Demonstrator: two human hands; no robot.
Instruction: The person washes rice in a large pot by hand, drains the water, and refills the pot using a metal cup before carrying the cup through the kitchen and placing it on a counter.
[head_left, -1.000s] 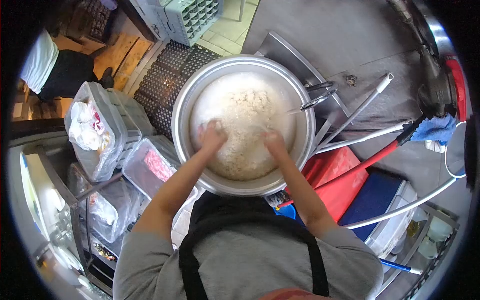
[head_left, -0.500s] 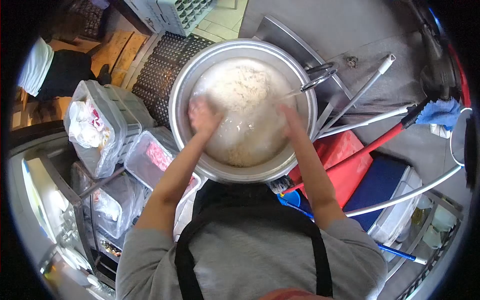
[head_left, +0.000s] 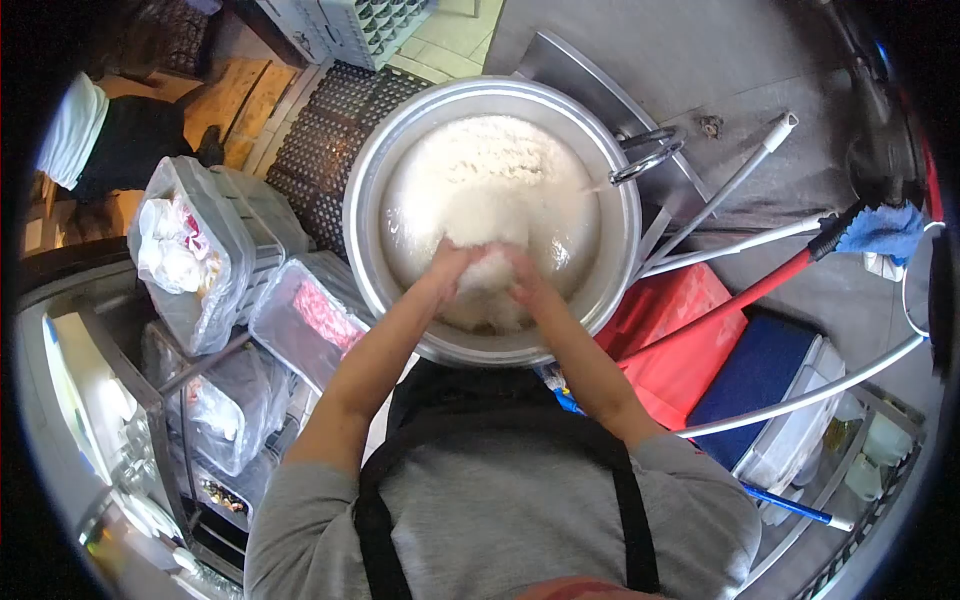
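Both forearms reached forward from the grey sleeves and converged over the near half of the big round metal pot [head_left: 362,232], elbows bent and spread outside its near rim. The left hand [head_left: 456,264] came in from the left and the right hand [head_left: 521,272] from the right, the two facing each other a little apart, low in the pot. A pale, blurred mound of white grains [head_left: 492,150] lay between them, and the hands cupped its sides. The fingers curved inward, but their tips were lost in the blur and the cloudy water [head_left: 568,232], so whether they were clenched on the grains could not be told. More grains were heaped toward the pot's far side. A curved metal spout [head_left: 650,160] hung over the pot's right rim, a thin stream falling from it. Left of the pot, behind the left forearm, sat a clear tub [head_left: 283,318] with pink contents [head_left: 322,312]; right of the pot, beyond the right forearm, lay a red plastic piece [head_left: 690,370] and a dark blue one [head_left: 755,375].
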